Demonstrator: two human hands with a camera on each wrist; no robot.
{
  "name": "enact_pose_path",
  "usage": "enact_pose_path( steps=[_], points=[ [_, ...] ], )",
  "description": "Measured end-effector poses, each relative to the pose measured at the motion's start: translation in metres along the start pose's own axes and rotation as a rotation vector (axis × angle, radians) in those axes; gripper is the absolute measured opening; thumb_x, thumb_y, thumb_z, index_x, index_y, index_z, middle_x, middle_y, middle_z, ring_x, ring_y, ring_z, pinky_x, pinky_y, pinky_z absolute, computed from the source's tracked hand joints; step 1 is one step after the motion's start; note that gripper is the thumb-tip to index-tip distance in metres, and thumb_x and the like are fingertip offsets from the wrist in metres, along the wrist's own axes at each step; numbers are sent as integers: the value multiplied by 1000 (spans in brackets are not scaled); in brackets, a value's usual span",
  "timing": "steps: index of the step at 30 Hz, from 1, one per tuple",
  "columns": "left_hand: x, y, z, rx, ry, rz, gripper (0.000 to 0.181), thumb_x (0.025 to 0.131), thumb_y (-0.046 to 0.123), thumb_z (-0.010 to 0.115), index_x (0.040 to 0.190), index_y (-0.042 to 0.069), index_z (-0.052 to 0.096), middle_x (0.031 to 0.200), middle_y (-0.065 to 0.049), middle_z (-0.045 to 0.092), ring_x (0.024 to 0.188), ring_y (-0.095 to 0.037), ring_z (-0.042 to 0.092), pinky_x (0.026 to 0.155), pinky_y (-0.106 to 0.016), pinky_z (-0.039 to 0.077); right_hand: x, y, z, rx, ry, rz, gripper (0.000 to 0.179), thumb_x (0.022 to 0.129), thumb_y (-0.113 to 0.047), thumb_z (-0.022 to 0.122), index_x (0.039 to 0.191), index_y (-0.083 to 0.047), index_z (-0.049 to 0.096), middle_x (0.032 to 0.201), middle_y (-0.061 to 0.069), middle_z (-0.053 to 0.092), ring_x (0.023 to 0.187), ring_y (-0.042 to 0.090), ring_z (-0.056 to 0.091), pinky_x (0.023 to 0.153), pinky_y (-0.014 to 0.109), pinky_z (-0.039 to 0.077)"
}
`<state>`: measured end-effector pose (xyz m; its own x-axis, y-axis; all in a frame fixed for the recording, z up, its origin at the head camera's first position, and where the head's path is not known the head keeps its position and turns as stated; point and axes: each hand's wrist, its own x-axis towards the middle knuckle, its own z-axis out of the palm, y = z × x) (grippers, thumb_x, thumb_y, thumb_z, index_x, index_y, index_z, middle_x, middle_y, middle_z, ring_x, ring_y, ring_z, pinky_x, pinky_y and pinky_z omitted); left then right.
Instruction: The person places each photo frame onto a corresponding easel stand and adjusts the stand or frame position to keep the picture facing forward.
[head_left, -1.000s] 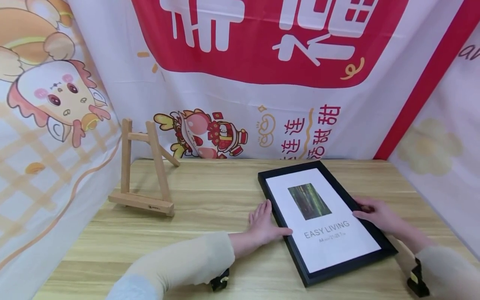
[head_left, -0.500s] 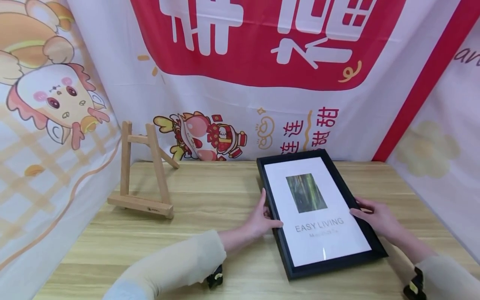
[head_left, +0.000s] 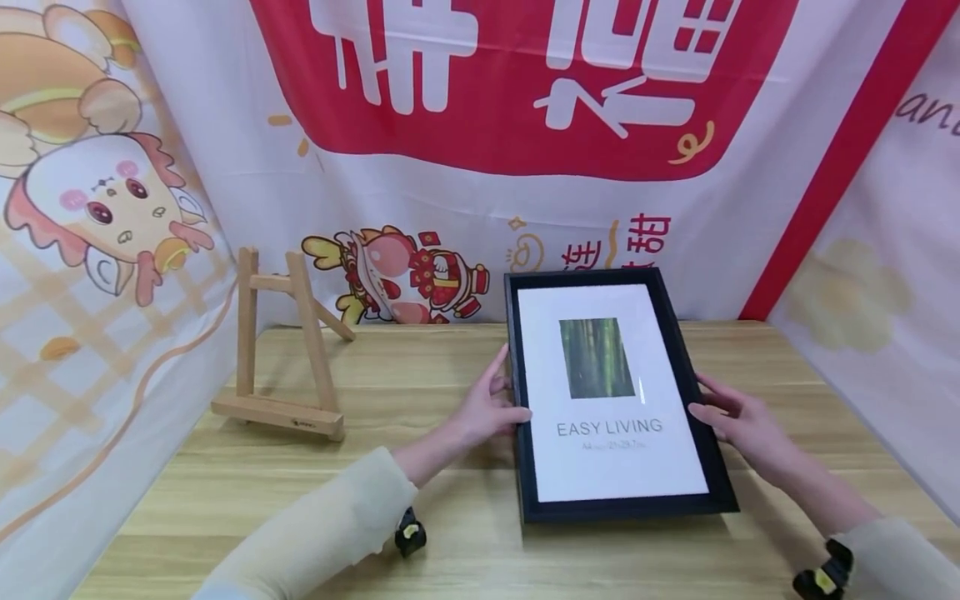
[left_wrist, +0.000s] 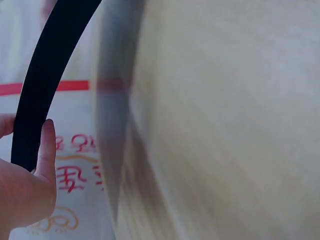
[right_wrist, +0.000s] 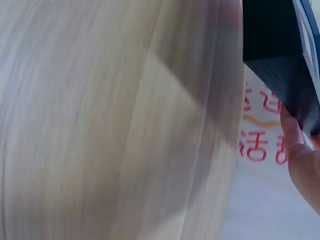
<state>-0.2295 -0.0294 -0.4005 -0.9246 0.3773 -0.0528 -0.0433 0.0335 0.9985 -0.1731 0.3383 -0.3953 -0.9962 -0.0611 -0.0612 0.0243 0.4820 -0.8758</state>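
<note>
A black picture frame (head_left: 607, 467) with a white sheet reading "EASY LIVING" is held between both hands, tilted up above the table. My left hand (head_left: 486, 407) grips its left edge, thumb on the front border. On the opposite edge, my right hand (head_left: 742, 421) pinches the border with the thumb in front. In the left wrist view the black edge (left_wrist: 47, 75) runs between thumb and fingers. The right wrist view has the frame's dark side (right_wrist: 285, 75) with the fingers (right_wrist: 295, 135) against it. Over on the left stands a small wooden easel (head_left: 277, 408).
The wood-grain table (head_left: 420, 517) carries the easel near its back left corner. A printed cloth (head_left: 420, 192) hangs behind the table, and more cloth closes in the left and right sides.
Both hands have lifted the picture frame off the table, shifted it to the left and turned it more upright. The easel stands where it was.
</note>
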Motion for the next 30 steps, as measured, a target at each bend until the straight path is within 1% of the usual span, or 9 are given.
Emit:
enact_pose_path(
  steps=[2, 6, 10, 14, 18, 20, 22, 26, 30],
  points=[
    [0, 4, -6, -34, 6, 18, 107, 78, -9, 72, 155, 39, 14, 138, -20, 49, 88, -26, 67, 71, -40, 59, -1, -6, 6, 12, 20, -11, 72, 100, -35, 54, 156, -11, 15, 144, 34, 32, 122, 41, 43, 92, 45, 51],
    [-1, 10, -16, -68, 42, 52, 93, 81, -7, 71, 154, 28, 24, 128, -16, 56, 95, -27, 66, 76, -41, 58, -4, -18, 16, 39, 82, -29, 72, 99, -34, 55, 156, -13, 16, 142, 31, 37, 117, 35, 48, 85, 27, 53],
    [-5, 13, -25, -47, 91, 64, 81, 85, 1, 72, 153, 22, 32, 123, -16, 60, 102, -28, 65, 82, -38, 56, -6, -28, 26, 71, 119, -25, 73, 98, -33, 57, 156, -16, 16, 145, 31, 34, 122, 42, 45, 86, 28, 53],
    [-10, 17, -34, 12, 76, 78, 83, 86, 3, 72, 154, 22, 28, 123, -18, 60, 110, -29, 61, 89, -36, 53, -7, -36, 32, 92, 135, -47, 73, 98, -33, 58, 156, -17, 17, 146, 29, 34, 121, 39, 47, 85, 25, 52],
    [-17, 20, -46, 56, 9, 68, 91, 85, 0, 72, 156, 28, 22, 126, -18, 59, 107, -30, 62, 82, -40, 56, -8, -41, 36, 95, 157, -105, 70, 99, -31, 58, 156, -18, 20, 141, 26, 40, 109, 21, 55, 80, 16, 50],
    [-21, 21, -52, 68, -21, 61, 93, 85, 0, 72, 156, 31, 20, 127, -17, 58, 102, -29, 63, 76, -41, 58, -8, -45, 38, 87, 164, -129, 69, 98, -31, 58, 156, -18, 21, 140, 25, 41, 108, 20, 55, 81, 15, 50],
    [-24, 21, -57, 86, -44, 65, 94, 85, -1, 71, 156, 31, 19, 127, -18, 57, 100, -28, 64, 73, -42, 58, -8, -48, 41, 84, 164, -139, 69, 98, -32, 58, 156, -19, 21, 140, 25, 41, 112, 27, 54, 82, 15, 50],
    [-32, 23, -68, 128, -34, 101, 92, 86, -2, 69, 157, 27, 18, 125, -21, 56, 99, -26, 61, 73, -42, 59, -7, -56, 51, 105, 158, -145, 69, 97, -31, 60, 155, -20, 23, 141, 24, 42, 115, 33, 53, 83, 17, 50],
    [-39, 28, -78, 160, 14, 130, 92, 86, -6, 67, 156, 27, 19, 124, -21, 55, 94, -26, 59, 72, -41, 59, -4, -64, 66, 153, 179, -179, 67, 97, -26, 62, 154, -19, 28, 139, 22, 46, 104, 14, 59, 83, 16, 50]
  ],
)
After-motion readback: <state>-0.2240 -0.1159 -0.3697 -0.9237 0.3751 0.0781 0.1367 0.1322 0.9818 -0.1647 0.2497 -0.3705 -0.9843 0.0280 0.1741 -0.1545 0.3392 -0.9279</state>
